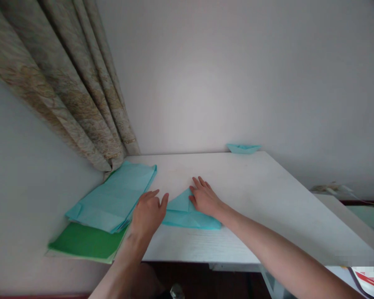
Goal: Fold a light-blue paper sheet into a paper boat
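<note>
At the upper left of the frame, a patterned curtain [65, 91] hangs down to the corner of the table [237, 178]. Below it, at the lower left, lies a green paper stack [84, 241], and a blue paper stack [112, 199] lies partly over it, angled across the table's left edge.

My left hand [148, 214] is just right of the blue stack, palm down and open, with the fingers loosely apart and slightly curved. Its thumb points toward the left side of the folded sheet [183, 214], a piece of the same blue paper lying flat at the middle of the near edge. The sheet looks to be at a folding step, with a triangle standing over a wider band. The lower left corner of the sheet disappears under my left hand, but I can't tell whether that hand is touching it.

My right hand [204, 197] is spread open and palm down, with its fingertips on the triangle's upper right slope. Neither hand is pinching anything.

Further off, a small blue paper boat [243, 148] sits at the far edge of the table. At the right edge of the frame, there is a pale green sheet [369, 220] on a lower surface.
</note>
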A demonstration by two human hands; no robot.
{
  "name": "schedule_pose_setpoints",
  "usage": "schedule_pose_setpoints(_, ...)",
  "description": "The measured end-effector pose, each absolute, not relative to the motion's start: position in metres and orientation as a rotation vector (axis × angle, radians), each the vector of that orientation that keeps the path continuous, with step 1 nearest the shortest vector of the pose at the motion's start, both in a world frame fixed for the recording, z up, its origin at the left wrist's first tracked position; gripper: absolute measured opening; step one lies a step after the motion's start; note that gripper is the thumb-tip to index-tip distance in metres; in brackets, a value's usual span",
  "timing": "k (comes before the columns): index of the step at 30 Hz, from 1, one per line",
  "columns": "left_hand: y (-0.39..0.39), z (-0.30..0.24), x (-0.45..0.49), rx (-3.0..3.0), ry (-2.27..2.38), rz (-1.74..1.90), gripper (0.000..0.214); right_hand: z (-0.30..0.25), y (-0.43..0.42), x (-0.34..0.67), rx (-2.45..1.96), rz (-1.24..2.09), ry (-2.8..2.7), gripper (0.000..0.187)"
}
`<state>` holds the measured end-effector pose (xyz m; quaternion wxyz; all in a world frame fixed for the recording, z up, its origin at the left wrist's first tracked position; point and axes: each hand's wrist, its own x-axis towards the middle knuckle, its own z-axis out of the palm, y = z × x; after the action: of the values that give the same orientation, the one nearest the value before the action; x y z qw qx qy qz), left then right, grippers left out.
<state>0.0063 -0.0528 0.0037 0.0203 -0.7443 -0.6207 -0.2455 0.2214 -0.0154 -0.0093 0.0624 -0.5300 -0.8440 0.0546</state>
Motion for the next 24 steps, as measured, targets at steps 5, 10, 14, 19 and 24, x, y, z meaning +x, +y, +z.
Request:
schedule_pose_setpoints(5,-0.046,-0.013,0.031,-2.885,-1.462,-0.861,0.029,-0.009,-0.014,0.223,-1.575,0.143,-2.561,0.044)
schedule_pose_setpoints(10,-0.044,-0.024,0.046,-3.186,-1.450,-0.498,0.040,-0.008,-0.012,0.228,-1.568,0.160,-2.584,0.041)
schedule_pose_setpoints(14,-0.039,-0.021,0.045,-3.124,-1.580,-0.394,0.041,-0.011,-0.007,0.231,-1.555,0.202,-2.563,0.043)
schedule_pose_setpoints(19,-0.033,-0.018,0.046,-3.034,-1.704,-0.351,0.041,-0.014,-0.001,0.230,-1.608,0.243,-2.513,0.044)
schedule_pose_setpoints(24,-0.033,-0.016,0.048,-3.014,-1.742,-0.318,0.041,-0.003,-0.003,0.236,-1.618,0.296,-2.556,0.039)
